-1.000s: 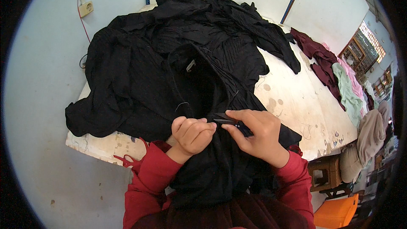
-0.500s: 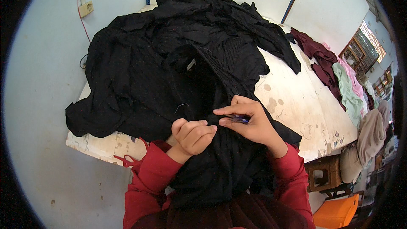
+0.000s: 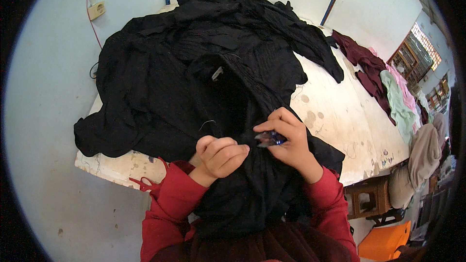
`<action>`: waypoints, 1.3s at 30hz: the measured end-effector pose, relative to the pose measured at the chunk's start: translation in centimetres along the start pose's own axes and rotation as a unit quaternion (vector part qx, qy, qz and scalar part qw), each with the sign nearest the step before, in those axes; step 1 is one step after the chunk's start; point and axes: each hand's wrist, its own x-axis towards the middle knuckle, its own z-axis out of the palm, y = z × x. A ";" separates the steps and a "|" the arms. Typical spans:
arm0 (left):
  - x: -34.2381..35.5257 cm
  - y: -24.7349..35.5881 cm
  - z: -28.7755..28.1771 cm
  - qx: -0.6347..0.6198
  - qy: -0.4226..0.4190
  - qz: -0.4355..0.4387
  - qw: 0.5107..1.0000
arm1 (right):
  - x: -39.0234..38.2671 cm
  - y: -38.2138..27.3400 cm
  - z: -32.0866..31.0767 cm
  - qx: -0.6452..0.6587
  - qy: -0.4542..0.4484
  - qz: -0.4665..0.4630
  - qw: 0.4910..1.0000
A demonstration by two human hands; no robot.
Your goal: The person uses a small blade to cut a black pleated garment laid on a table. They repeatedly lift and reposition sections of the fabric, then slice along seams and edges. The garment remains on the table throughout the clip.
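A big heap of black garments (image 3: 194, 68) covers the near end of a white table (image 3: 340, 116). One black garment hangs off the table's front edge onto my lap. My left hand (image 3: 221, 155) is closed on a fold of that black cloth. Right beside it, my right hand (image 3: 286, 138) pinches a small dark blue tool (image 3: 271, 139) against the fabric. Both sleeves are red. A pale loose thread (image 3: 208, 124) lies on the cloth just above my left hand.
Maroon, pink and pale green garments (image 3: 388, 87) lie along the table's far right. A wooden stool (image 3: 371, 199) and an orange seat (image 3: 386, 242) stand at the lower right. A beige bundle (image 3: 422, 155) is past the table's right edge. A wall socket (image 3: 97, 8) sits upper left.
My right hand has drawn in and turned toward my left hand, bringing the small blue tool up to the fabric. The left hand keeps its hold on the cloth.
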 end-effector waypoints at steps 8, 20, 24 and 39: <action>-1.4 -0.1 0.0 -0.037 -0.001 0.046 0.998 | -2.8 1.1 3.6 0.120 0.210 0.077 0.967; -1.7 -0.4 -0.5 -0.053 -0.015 0.051 0.997 | -2.0 0.0 0.7 0.125 0.039 0.026 0.991; -2.0 -0.4 -0.5 -0.052 -0.022 0.050 0.997 | -1.6 0.3 0.5 0.173 0.001 0.029 0.984; -1.8 -0.3 -0.8 -0.062 -0.026 0.038 0.997 | -1.3 -0.5 0.1 0.103 0.032 -0.008 0.994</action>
